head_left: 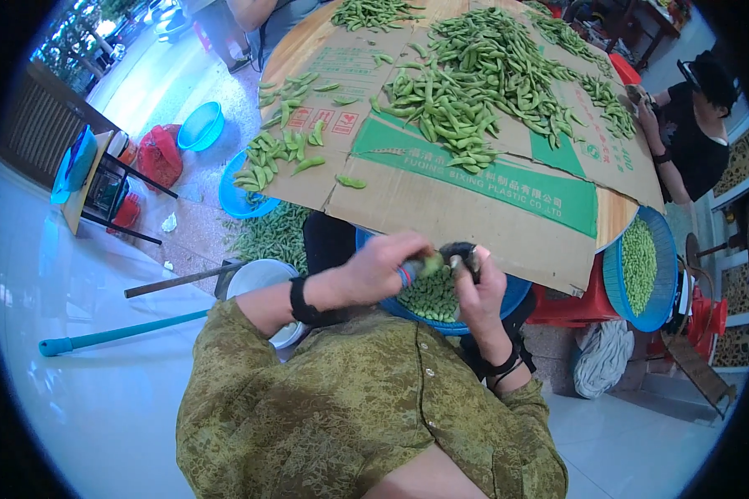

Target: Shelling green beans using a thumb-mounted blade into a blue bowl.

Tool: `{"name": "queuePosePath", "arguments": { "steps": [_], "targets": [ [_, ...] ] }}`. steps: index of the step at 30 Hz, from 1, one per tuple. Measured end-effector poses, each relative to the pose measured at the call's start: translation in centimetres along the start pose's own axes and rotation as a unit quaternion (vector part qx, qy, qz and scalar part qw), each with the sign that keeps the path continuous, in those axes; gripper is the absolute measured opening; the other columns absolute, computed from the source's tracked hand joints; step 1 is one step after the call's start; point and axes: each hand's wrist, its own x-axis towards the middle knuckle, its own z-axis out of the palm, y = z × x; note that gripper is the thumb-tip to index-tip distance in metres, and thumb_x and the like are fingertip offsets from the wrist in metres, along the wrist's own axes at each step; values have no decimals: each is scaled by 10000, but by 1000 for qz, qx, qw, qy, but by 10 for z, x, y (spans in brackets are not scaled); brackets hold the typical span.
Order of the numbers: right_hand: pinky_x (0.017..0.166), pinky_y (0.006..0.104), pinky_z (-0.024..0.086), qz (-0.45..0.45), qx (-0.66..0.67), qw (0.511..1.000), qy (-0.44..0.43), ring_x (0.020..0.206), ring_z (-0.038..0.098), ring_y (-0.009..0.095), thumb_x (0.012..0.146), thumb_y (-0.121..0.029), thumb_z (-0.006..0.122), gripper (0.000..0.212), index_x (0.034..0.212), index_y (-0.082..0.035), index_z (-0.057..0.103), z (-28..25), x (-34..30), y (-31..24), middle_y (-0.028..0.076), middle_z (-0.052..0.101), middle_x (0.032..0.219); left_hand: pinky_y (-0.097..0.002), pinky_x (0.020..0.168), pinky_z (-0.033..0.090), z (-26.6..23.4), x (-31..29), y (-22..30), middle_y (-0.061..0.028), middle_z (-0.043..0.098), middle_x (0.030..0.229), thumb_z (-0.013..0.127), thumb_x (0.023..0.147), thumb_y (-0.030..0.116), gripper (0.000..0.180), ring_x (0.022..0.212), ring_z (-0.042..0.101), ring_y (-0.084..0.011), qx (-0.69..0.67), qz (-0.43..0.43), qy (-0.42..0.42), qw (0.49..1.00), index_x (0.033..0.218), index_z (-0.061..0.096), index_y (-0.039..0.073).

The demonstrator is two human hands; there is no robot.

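Note:
My left hand (377, 268) is closed around a green soybean pod (430, 264), partly blurred, and a blue-grey band or cover shows at one of its fingers. Close beside it, my right hand (481, 293) has its fingers curled, with something dark (458, 251) at the fingertips; whether that is a finger cover or a held thing I cannot tell. Both hands are above a blue basin (518, 293) holding shelled green beans (431, 296). Just beyond them is the edge of a table covered with flattened cardboard (441, 218), with heaped pods (474, 79) on it.
Pods (273, 241) lie heaped on the floor to the left, by a white bucket (258, 273) and a green pole (133, 333). Another blue basin of beans (639, 264) stands right, near a red stool (576, 306). A person (692, 137) sits at the table's right side.

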Motion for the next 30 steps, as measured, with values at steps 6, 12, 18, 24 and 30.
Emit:
{"name": "queuePosePath", "arguments": {
  "steps": [6, 12, 18, 24, 30],
  "targets": [
    [357, 195, 379, 250, 485, 838, -9, 905, 668, 329, 936, -95, 414, 344, 1247, 52, 437, -20, 18, 14, 210, 604, 1145, -402, 710, 479, -65, 23, -12, -160, 600, 917, 608, 732, 1, 253, 839, 586, -362, 444, 77, 173, 876, 982, 594, 33],
    [367, 213, 392, 267, 628, 725, -94, 872, 654, 433, 970, -161, 355, 500, 1402, 57, 225, -14, 18, 17, 248, 550, 1199, -352, 653, 479, -21, 24, 8, -108, 619, 935, 656, 771, 50, 290, 870, 612, -273, 50, -8, 66, 996, 1058, 609, 51],
    [365, 217, 393, 252, 673, 685, -122, 853, 652, 446, 980, -259, 366, 488, 1390, -6, 288, -11, 6, 28, 214, 579, 1183, -384, 771, 479, 1, 32, 6, -136, 567, 1067, 633, 712, 38, 281, 977, 561, -321, 99, 119, 51, 987, 990, 597, 42],
    [341, 220, 378, 276, 725, 622, -105, 832, 653, 440, 956, -435, 417, 436, 1178, -60, 432, -6, 0, 28, 184, 626, 1068, -415, 793, 432, 8, 33, 1, -121, 555, 1062, 649, 618, 114, 323, 1024, 517, -312, 261, 231, 40, 936, 931, 602, 51],
    [342, 233, 382, 275, 661, 691, -99, 812, 657, 419, 922, -534, 434, 564, 1213, -52, 395, -3, -4, 23, 122, 633, 1056, -369, 718, 402, 15, 21, 0, -80, 558, 991, 686, 638, 157, 317, 937, 524, -271, 281, 239, 81, 926, 925, 611, 45]
  ]
}}
